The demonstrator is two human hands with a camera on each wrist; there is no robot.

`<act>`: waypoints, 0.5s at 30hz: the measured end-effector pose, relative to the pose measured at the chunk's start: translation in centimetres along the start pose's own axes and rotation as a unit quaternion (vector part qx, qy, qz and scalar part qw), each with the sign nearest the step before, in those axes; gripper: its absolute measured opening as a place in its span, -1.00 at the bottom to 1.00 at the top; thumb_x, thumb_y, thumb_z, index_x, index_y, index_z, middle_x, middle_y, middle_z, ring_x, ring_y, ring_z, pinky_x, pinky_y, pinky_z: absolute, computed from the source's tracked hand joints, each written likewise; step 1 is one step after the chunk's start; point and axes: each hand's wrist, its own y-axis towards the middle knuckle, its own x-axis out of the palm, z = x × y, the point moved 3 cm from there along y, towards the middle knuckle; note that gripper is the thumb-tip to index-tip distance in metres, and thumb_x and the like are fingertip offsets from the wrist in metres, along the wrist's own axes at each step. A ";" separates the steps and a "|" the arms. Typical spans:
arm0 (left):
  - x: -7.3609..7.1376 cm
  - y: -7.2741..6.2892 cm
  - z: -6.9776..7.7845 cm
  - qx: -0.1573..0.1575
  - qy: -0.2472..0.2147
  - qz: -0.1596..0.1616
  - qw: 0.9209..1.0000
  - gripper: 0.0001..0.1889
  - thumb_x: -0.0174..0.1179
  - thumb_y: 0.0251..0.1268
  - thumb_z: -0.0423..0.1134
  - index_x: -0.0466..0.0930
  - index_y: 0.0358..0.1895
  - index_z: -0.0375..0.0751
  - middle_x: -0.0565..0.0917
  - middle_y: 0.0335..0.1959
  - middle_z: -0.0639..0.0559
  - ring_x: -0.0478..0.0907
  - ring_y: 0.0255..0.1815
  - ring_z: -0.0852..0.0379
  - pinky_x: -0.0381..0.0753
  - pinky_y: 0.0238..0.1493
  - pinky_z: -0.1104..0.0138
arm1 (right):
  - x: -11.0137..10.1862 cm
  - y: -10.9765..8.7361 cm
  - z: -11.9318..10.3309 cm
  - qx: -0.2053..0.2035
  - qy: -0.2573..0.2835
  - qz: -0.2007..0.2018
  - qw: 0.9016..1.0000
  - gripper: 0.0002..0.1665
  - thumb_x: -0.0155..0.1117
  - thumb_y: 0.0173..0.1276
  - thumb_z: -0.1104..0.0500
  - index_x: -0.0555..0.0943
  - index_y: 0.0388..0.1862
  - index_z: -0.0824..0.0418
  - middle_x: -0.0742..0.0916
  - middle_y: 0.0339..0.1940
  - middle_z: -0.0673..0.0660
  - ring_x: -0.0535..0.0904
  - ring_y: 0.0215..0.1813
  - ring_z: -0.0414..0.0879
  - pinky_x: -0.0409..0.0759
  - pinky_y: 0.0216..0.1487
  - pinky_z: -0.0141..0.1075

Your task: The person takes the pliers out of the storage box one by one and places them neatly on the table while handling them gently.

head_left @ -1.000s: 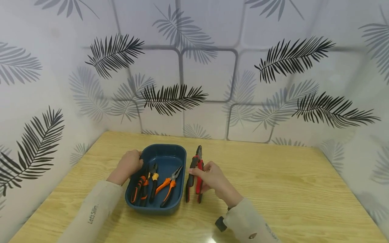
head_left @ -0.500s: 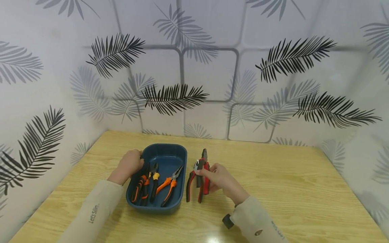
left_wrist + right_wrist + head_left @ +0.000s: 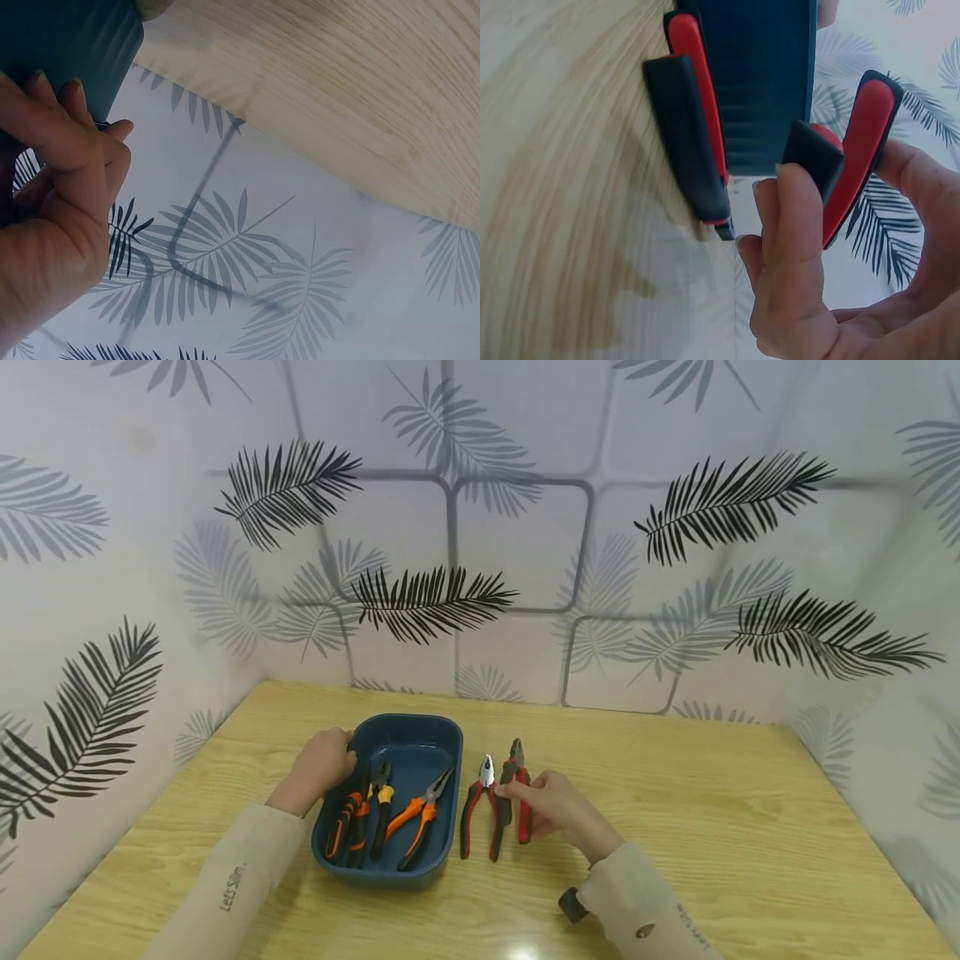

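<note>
At the left rim of a dark blue plastic box (image 3: 408, 878), my left hand (image 3: 324, 766) grips the edge, thumb over the rim. In the left wrist view its curled fingers (image 3: 75, 172) lie against the box wall. My right hand (image 3: 558, 806) pinches a pair of red-and-black combination pliers (image 3: 524, 793), jaws pointing away from me; in the right wrist view fingers and thumb close around its handles (image 3: 862, 142). Just left of it, a second pair of red-and-black pliers (image 3: 472, 814) lies on the table with handles spread, beside the box.
Inside the box are orange-handled long-nose pliers (image 3: 422, 821), yellow-and-black pliers (image 3: 382, 810) and more orange-and-black handled tools (image 3: 345, 827) at the left. The wooden table (image 3: 712, 827) meets a leaf-patterned wall covering (image 3: 525, 652) at the back.
My right hand has moved right with the held pliers, away from the second pair, which now shows whole on the table. The left hand stays on the box rim.
</note>
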 end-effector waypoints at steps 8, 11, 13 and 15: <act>0.0 0.4 -0.2 -0.006 -0.003 -0.011 1.000 -0.53 -0.02 0.21 -0.46 0.39 0.19 -0.66 0.57 -0.03 -0.53 0.38 -0.68 0.07 0.34 -0.65 0.34 | -0.5 0.5 0.9 0.010 -0.020 0.003 1.000 -0.44 0.38 0.14 -0.12 0.38 -0.28 0.31 0.56 -0.44 0.19 0.50 -0.60 -0.08 0.59 -0.50 -0.27; 0.1 0.4 -0.2 -0.005 0.003 -0.008 1.000 -0.54 -0.01 0.21 -0.45 0.40 0.18 -0.66 0.60 -0.07 -0.51 0.36 -0.68 0.09 0.33 -0.65 0.35 | -0.5 0.6 1.2 0.015 -0.023 -0.002 1.000 -0.44 0.39 0.12 -0.10 0.39 -0.28 0.31 0.56 -0.47 0.19 0.49 -0.62 -0.10 0.61 -0.51 -0.26; 0.2 0.4 -0.2 -0.008 0.002 -0.009 1.000 -0.54 -0.02 0.21 -0.45 0.41 0.18 -0.65 0.63 -0.16 -0.48 0.31 -0.72 0.11 0.29 -0.67 0.36 | -0.5 0.6 1.4 0.016 -0.029 -0.006 0.999 -0.46 0.40 0.11 -0.10 0.40 -0.32 0.30 0.56 -0.51 0.16 0.48 -0.64 -0.11 0.62 -0.52 -0.26; 0.2 0.4 -0.3 -0.013 0.001 -0.009 1.000 -0.53 -0.02 0.21 -0.45 0.41 0.19 -0.64 0.64 -0.20 -0.46 0.28 -0.74 0.13 0.28 -0.69 0.36 | -0.5 0.6 1.4 0.017 -0.042 -0.008 0.999 -0.49 0.40 0.12 -0.12 0.40 -0.41 0.26 0.54 -0.56 0.13 0.47 -0.66 -0.12 0.61 -0.52 -0.27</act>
